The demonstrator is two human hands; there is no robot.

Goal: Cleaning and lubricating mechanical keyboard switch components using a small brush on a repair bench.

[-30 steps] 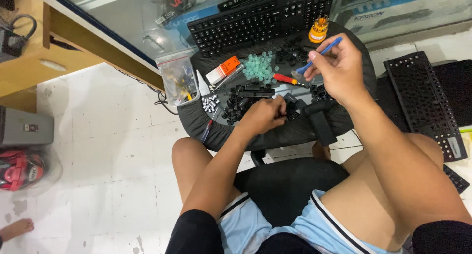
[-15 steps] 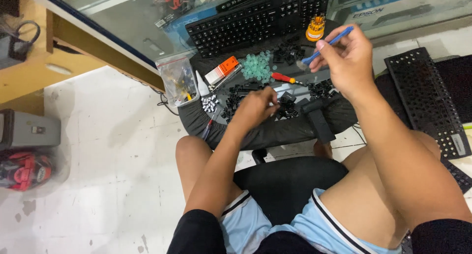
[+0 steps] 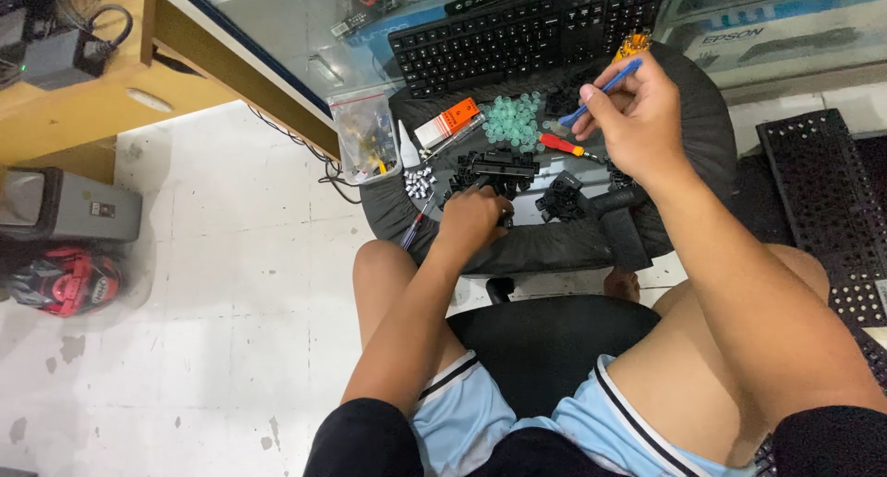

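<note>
My left hand rests on a pile of black keycaps spread on a round black stool seat, fingers curled on one piece. My right hand is raised above the seat and grips a thin blue tool like a pen. A cluster of pale green rubber domes lies between the hands. A red-handled screwdriver lies beside it. Another heap of black keycaps sits under my right wrist.
A black keyboard lies at the seat's far edge. An orange and white box, a clear bag of small parts and small white pieces sit at left. A keyboard frame lies on the floor right; a red helmet left.
My left hand has slid slightly toward me over the keycaps. My right hand has lifted a little with the blue tool.
</note>
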